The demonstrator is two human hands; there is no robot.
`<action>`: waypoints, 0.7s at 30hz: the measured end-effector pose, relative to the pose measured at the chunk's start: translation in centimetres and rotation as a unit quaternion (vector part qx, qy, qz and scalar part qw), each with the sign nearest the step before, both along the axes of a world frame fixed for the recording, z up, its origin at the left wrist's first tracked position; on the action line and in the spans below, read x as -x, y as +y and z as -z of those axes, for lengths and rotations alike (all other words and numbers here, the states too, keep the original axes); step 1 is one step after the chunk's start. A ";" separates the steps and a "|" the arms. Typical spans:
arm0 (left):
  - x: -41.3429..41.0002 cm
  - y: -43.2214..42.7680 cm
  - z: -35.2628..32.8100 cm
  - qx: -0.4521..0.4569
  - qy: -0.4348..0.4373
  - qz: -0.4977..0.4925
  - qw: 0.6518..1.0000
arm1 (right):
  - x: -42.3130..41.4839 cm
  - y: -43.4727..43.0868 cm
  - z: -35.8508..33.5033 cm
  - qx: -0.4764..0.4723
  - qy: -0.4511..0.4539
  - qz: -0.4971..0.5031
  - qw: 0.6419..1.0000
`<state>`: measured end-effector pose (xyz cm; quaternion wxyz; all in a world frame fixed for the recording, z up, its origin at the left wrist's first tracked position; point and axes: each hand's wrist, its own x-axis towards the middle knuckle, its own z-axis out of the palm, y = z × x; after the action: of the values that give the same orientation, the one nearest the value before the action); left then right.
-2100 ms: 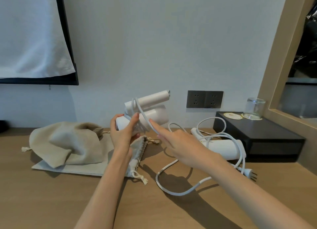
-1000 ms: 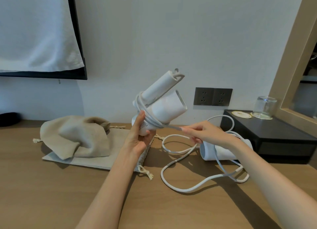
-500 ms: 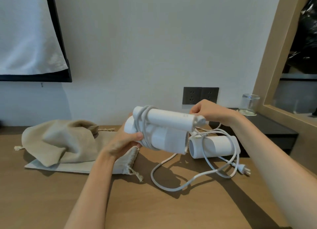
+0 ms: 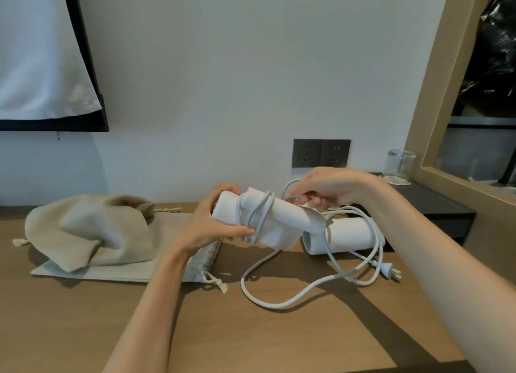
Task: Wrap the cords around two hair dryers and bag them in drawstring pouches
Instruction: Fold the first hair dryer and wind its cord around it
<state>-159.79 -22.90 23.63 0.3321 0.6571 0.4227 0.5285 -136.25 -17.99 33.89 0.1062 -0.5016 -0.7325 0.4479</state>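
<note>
My left hand (image 4: 208,223) grips the rear end of a white folded hair dryer (image 4: 282,219), held level above the wooden table (image 4: 83,316). Three turns of its white cord (image 4: 261,213) circle the body. My right hand (image 4: 325,188) pinches the cord just behind the dryer's far end. The loose remainder of the cord (image 4: 275,304) loops over the table and ends in a plug (image 4: 389,270). A second white hair dryer (image 4: 346,234) lies on the table behind it. Two beige drawstring pouches lie at the left, one bunched (image 4: 89,230), the other flat (image 4: 117,270) under it.
A black box (image 4: 435,207) stands at the back right with an upturned glass (image 4: 399,167) on it. Dark wall sockets (image 4: 321,153) sit on the white wall behind my hands. A wood-framed mirror (image 4: 435,98) rises at the right.
The dryer has come down from a raised tilt to level, with more cord wound round it. My right hand carried the cord over the top to the far end.
</note>
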 end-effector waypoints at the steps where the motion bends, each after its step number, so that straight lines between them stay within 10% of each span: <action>1: -0.2 0.1 0.1 -0.020 0.015 -0.014 1.000 | 0.4 0.0 0.1 -0.007 -0.005 -0.003 1.000; 14: -0.3 1.7 1.6 -0.199 0.147 -0.187 0.951 | 2.4 -0.4 1.9 -0.314 -0.171 -0.029 0.933; 21: -1.1 1.9 2.1 -0.214 0.157 -0.247 0.932 | 1.6 -0.9 2.1 -0.290 -0.099 -0.064 0.950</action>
<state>-158.65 -20.98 21.49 -0.0283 0.6618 0.4951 0.5622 -137.83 -18.88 31.74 0.1451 -0.4426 -0.8684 0.1702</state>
